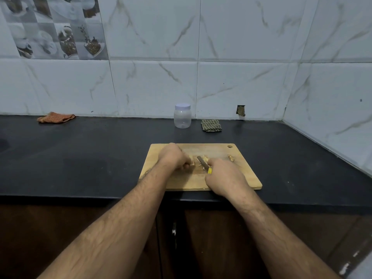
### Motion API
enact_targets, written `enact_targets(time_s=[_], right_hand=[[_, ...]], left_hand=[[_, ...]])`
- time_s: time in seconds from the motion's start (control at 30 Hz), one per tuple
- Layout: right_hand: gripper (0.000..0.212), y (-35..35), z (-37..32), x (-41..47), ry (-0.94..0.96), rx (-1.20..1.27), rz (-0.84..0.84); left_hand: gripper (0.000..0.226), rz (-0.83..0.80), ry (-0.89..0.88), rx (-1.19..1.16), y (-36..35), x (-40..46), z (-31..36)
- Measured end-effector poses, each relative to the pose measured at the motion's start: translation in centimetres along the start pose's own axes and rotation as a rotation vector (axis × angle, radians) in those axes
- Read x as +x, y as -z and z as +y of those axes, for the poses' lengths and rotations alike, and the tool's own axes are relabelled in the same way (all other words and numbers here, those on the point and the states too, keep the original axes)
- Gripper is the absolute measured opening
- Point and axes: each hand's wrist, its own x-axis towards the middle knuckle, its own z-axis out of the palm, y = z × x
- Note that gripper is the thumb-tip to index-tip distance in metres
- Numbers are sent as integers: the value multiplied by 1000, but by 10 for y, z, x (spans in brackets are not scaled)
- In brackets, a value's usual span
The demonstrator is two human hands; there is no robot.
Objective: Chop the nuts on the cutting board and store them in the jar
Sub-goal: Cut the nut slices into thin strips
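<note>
- The nuts (193,160) are pinned mid-board (237,174) by the curled fingers of the left hand (174,158), steadied for cutting.
- The knife (202,163) is clamped in the right hand (223,178), blade pointing toward eleven o'clock.
- A few whole nuts (231,157) are kept aside at three o'clock.
- The jar (182,116) is left capped at twelve o'clock, well apart.

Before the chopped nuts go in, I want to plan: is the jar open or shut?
Shut: the jar stands upright with its white lid on.

Bare black stone counter (80,158) left of the wooden cutting board (247,176), open strip behind it, lidded clear plastic jar (182,117) and folded green checked cloth (211,125) against the tiled wall (241,77), orange cloth (56,117) far left
</note>
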Motion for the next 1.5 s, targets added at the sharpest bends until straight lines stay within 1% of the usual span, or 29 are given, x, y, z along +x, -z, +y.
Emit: enact_targets(time_s=[0.07,0.13,0.23,0.33,0.47,0.57,0.67,0.77,0.87,0.93,1.0,1.13,1.27,1.37,1.5], right_hand=[[23,1,1,0,-5,-5,-24],[17,1,1,-1,-5,-21,-47],[10,1,0,-5,-6,-33,-97],[15,2,-1,-6,18,-80,-117],[23,2,-4,-6,22,-138,-106],[24,-2,-8,-8,21,-174,-124],[20,-4,-11,-8,10,-202,-142],[26,-3,-12,-6,7,-215,-143],[30,-2,-14,-6,2,-221,-152],[31,-2,-15,-6,-3,-220,-156],[31,-2,-17,-5,-4,-217,-158],[32,-4,-20,-4,-8,-217,-154],[30,-4,-19,-3,-15,-208,-155],[31,-4,-19,-1,-13,-216,-161],[32,-3,-20,1,-11,-249,-177]], left_hand=[[20,-63,35,-4,-3,-3,0],[25,-80,48,25,-5,-6,-1],[25,-89,54,69,-5,-8,-2],[28,-104,53,55,-3,-8,-8],[9,-82,15,-3,-2,-5,-14],[17,-140,-15,-63,-3,-5,-14],[15,-127,-62,26,-8,-3,-11],[14,-78,-123,105,-11,-2,-11],[29,-61,-190,233,-7,0,-14],[39,-121,-203,269,-3,1,-15],[44,-160,-198,271,-1,2,-16],[45,-148,-215,233,-3,5,-18],[35,-79,-229,157,-8,7,-27],[37,-41,-249,148,-10,9,-31],[38,-41,-261,147,-10,9,-33]])
